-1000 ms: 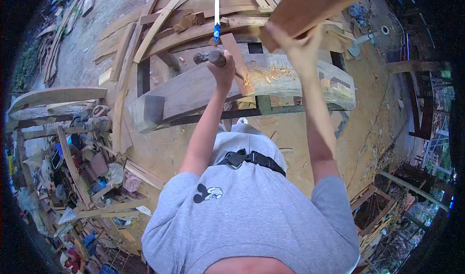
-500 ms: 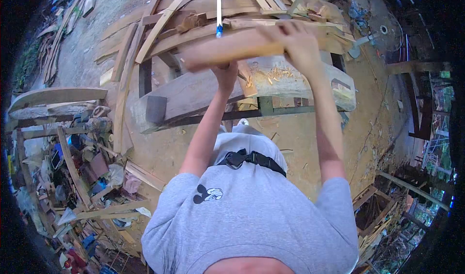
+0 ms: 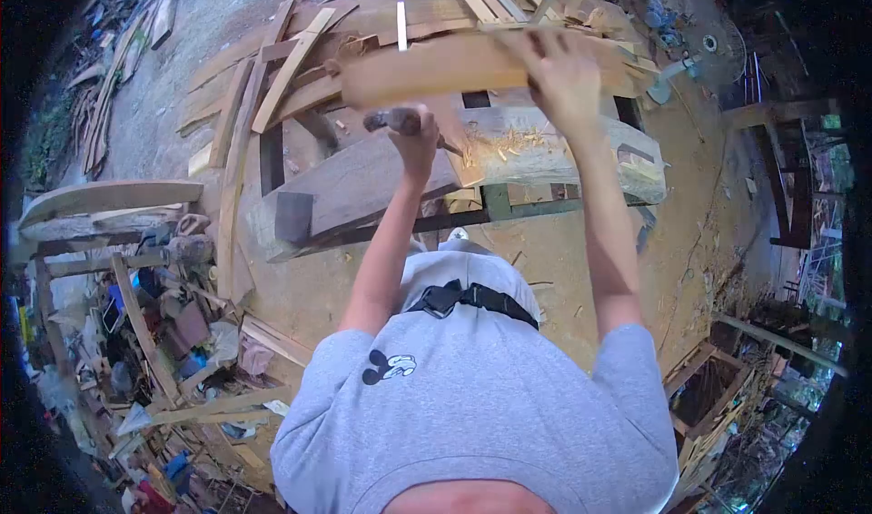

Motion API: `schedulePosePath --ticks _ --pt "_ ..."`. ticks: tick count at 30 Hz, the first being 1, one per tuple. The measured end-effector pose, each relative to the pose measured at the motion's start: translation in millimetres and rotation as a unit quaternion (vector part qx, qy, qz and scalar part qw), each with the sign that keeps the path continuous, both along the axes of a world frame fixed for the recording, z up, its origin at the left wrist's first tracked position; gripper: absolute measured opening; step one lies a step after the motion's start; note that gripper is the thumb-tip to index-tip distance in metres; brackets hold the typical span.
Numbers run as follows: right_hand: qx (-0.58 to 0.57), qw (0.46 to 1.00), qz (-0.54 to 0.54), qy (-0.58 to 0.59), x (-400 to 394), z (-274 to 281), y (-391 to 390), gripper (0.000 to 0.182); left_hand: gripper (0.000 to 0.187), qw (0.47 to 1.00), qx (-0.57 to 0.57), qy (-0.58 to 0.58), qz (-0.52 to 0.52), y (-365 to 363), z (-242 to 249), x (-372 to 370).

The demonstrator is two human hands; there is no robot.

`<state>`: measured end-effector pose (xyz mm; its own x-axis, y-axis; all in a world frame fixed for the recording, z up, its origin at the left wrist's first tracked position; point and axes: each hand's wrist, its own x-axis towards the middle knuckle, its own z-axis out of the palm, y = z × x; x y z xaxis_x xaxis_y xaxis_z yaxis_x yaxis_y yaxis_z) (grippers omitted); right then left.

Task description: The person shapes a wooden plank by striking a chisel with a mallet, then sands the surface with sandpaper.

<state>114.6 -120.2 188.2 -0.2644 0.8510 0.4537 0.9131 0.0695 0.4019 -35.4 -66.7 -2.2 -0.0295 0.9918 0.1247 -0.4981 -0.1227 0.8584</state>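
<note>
My right hand (image 3: 568, 83) is closed on the right part of a wooden board (image 3: 431, 71), holding it raised over the bench; hand and board are blurred. Below the board's left half, my left hand (image 3: 416, 146) is wrapped around what looks like a hammer (image 3: 391, 121). Its dark head points left, and part of the handle shows right of the fist. Under both hands lies a thick, weathered timber (image 3: 363, 187), with pale wood shavings (image 3: 518, 142) scattered on it. A short piece of wood (image 3: 468, 171) sits beside the shavings.
Several planks (image 3: 291, 69) and thin boards (image 3: 486, 4) lie across the far side of the bench. A curved timber (image 3: 109, 201) rests on a frame at left, above a cluttered heap (image 3: 186, 323). A fan (image 3: 677, 74) stands at far right.
The board has moved slightly farther away and now covers the blue end of a pale strip. My left hand has shifted slightly, and the hammer head shows clear of the board.
</note>
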Motion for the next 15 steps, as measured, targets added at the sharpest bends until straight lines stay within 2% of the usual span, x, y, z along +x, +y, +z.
schedulePosePath --ticks 1,2,3,4,5,7,8,9,11,12,14,15 --pt "0.002 1.0 0.001 -0.001 2 -2 4 0.05 0.019 1.0 0.013 0.008 -0.015 0 4 2" --pt "0.088 0.943 0.068 0.314 2 -8 7 0.055 0.02 0.999 0.022 0.017 -0.03 -2 6 2" --pt "0.164 0.779 0.127 0.592 -1 -11 10 0.059 0.02 0.999 0.021 0.017 -0.03 -2 6 4" --pt "0.188 0.711 0.158 0.659 -16 -7 8 0.041 0.02 0.999 0.018 0.012 -0.025 -2 6 6" --pt "0.19 0.711 0.156 0.659 -14 -18 5 0.041 0.021 1.0 0.016 0.006 -0.021 -1 6 7" --pt "0.127 0.793 0.107 0.587 -7 -41 -3 0.043 0.021 0.999 0.022 0.02 -0.013 0 5 8" --pt "0.028 0.956 0.035 0.291 10 -33 -16 0.056 0.022 0.999 0.026 0.035 -0.004 0 4 8" --pt "0.028 0.956 0.034 0.292 10 -34 -19 0.056 0.022 0.999 0.026 0.036 -0.005 -1 6 6" --pt "0.066 0.992 0.011 0.11 12 -43 -25 0.067 0.023 0.999 -0.02 -0.01 -0.04 -4 11 3" --pt "0.067 0.992 0.013 0.109 14 -48 -27 0.067 0.023 0.999 -0.019 -0.012 -0.038 -3 12 5" --pt "0.025 0.945 -0.125 0.302 14 -66 -39 0.063 0.024 1.0 -0.002 0.0 -0.028 -5 11 5" --pt "0.022 0.911 -0.116 0.395 11 -77 -45 0.059 0.024 1.0 -0.003 0.002 -0.026 -5 13 4"
